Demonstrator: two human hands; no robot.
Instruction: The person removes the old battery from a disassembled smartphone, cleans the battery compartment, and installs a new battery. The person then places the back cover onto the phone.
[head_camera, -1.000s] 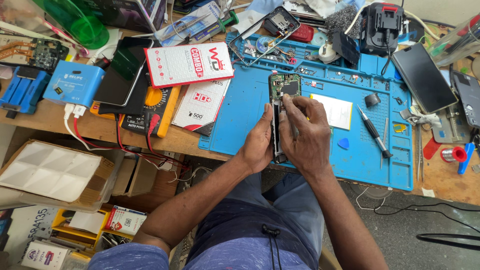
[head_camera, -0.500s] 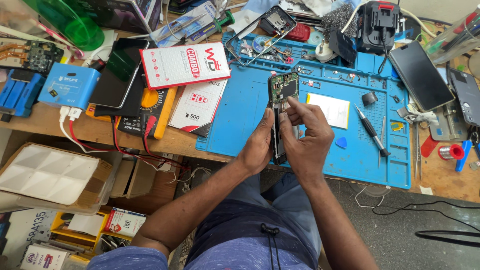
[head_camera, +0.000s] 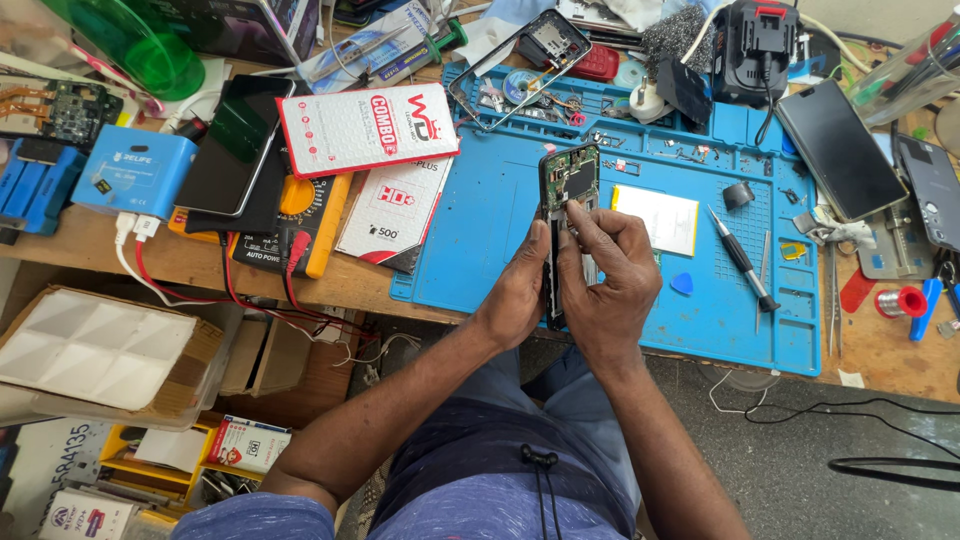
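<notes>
I see an opened phone (head_camera: 566, 190) with its back off, so the green board and small parts inside show. It is held up on its edge, just above the blue mat (head_camera: 500, 215), near the middle of the table (head_camera: 90, 250). My left hand (head_camera: 520, 290) is wrapped around the lower side of the phone and grips it tight. My right hand (head_camera: 615, 275) sits on the other side, with its fingers (head_camera: 580, 215) bent in and pinched down on the inside of the phone. I cannot tell if they hold a tiny part or only press on one.

I think the step in hand is working a small piece loose inside the phone. The next move calls for a soft, slow pull, with the left hand keeping the phone very steady.

On the mat, right of the hands, lie a white card (head_camera: 655, 218), a blue pick (head_camera: 682, 283) and a black screwdriver (head_camera: 742, 258). A dark phone (head_camera: 840, 150) lies further right. To the left are red and white packets (head_camera: 365, 128) and a blue box (head_camera: 135, 170). The table is wood and very crowded. Below it I see a grey floor (head_camera: 830, 460) with cables.
</notes>
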